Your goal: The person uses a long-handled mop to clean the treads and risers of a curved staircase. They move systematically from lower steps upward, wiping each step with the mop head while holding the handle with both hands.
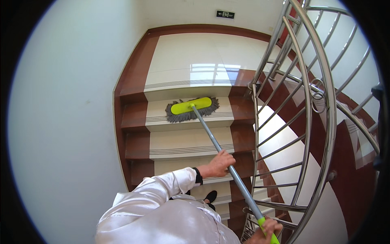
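A flat mop with a lime-green head [179,107] and a grey fringed pad [184,117] lies across the second stair tread from the top. Its grey pole [210,132] slants down to the right, toward my body. Around the middle of the pole my left hand [218,164] is closed, with a black band at the wrist. At the lower right my right hand [268,230] grips the green end of the handle [274,239]. Several cream and red-brown stairs [190,145] lie before me, with grooved lines along their edges.
A stainless steel railing [327,122] curves along the right side, and a lower flight shows through its bars. A pale wall [67,106] bounds the left. Above the stairs is a glossy landing [173,55]; an exit sign [225,14] hangs beyond. My black shoe [211,196] stands on a lower step.
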A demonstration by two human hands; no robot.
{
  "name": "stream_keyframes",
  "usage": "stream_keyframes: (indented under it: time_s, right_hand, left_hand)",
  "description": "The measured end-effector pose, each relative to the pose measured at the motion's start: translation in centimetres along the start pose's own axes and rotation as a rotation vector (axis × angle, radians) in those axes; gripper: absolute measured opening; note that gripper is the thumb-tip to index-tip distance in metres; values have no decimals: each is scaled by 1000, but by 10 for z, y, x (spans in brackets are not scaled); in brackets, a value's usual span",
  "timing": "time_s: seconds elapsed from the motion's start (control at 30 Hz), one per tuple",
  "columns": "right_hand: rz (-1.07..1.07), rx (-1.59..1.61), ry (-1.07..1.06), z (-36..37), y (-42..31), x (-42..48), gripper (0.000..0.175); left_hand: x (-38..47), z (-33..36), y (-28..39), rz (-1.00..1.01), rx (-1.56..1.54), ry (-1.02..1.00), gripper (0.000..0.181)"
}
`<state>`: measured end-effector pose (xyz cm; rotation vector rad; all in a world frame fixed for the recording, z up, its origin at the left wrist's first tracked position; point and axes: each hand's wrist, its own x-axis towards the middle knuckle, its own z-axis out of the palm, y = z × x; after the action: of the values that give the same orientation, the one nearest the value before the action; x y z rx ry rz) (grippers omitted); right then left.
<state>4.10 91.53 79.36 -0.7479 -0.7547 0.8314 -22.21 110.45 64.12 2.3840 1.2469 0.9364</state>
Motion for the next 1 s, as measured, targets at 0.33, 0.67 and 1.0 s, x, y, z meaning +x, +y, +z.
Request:
stream_keyframes:
  time_s: [0.33, 0.67, 1.0]
  right_hand:
    - [145, 172, -368, 11, 43, 4, 21]
    - [538, 19, -538, 37, 109, -38, 15]
    - [-83, -275, 115, 20, -17, -17, 16]
  left_hand:
    - [-90, -37, -31, -185, 72, 116, 31]
    - [-175, -90, -106, -487, 276, -77, 17]
    - [-27, -15, 1, -140, 17, -25, 23]
